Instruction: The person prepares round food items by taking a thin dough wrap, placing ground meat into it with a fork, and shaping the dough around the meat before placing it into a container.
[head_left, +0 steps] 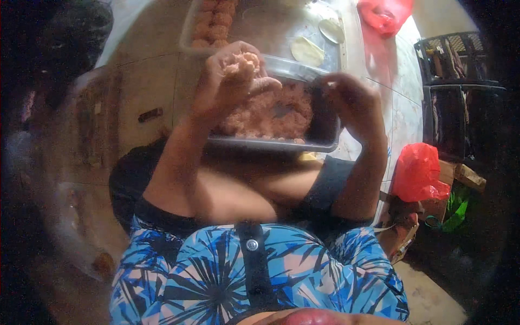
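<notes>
My left hand (pixel 214 81) is closed around a lump of pink-orange minced filling (pixel 242 65), held above the far left of a dark rectangular tub (pixel 260 144). Inside the tub lies a loose mass of the same minced mixture (pixel 265 116). At the tub's right rim is my right hand (pixel 357 103), its fingertips drawn together. Whether anything sits between those fingertips cannot be made out. Beyond the tub, a shallow metal tray (pixel 260 24) holds several rows of rounded orange pieces (pixel 214 21) at its left. Two pale round wrappers (pixel 307 52) lie at its right.
A red plastic bag (pixel 385 13) lies at the far right, and another red bag (pixel 420 172) is nearer, beside cardboard boxes (pixel 470 176) and a green bag (pixel 456 208). Dark plastic crates (pixel 452 81) stand along the right. The tub is right in front of my legs.
</notes>
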{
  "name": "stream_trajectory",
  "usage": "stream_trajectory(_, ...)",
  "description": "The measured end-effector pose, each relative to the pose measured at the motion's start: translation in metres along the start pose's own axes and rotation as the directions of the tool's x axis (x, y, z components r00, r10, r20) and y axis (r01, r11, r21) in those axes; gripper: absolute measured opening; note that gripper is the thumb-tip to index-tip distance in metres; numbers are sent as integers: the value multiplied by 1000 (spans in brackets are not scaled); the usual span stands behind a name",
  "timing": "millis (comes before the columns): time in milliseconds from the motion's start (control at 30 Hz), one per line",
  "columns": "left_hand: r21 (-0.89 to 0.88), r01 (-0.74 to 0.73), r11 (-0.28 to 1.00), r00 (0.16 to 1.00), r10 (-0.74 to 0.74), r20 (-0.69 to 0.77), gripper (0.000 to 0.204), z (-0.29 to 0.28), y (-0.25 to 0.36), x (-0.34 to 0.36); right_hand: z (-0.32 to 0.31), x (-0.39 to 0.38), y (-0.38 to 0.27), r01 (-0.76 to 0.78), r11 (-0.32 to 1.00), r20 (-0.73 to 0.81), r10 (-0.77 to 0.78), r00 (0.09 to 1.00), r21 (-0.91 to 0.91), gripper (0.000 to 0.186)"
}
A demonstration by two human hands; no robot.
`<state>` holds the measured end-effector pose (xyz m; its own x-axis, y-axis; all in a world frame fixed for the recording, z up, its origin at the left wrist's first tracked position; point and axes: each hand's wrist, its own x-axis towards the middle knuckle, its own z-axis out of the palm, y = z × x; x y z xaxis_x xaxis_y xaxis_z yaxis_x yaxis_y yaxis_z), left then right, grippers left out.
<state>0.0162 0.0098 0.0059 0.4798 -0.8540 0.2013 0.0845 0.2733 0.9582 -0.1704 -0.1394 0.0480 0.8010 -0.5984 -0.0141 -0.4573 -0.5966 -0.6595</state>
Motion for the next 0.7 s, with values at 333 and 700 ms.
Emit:
stream_trajectory(333, 353, -147, 924, 989, 139, 46, 31, -2, -23, -5, 33, 10, -25, 497, 860, -152, -479, 865, 118, 22)
stream_trajectory(700, 235, -58, 970, 998, 62, -9, 25, 9, -14, -5, 34, 6, -27, 519, 848, -134, -529, 838, -104, 31)
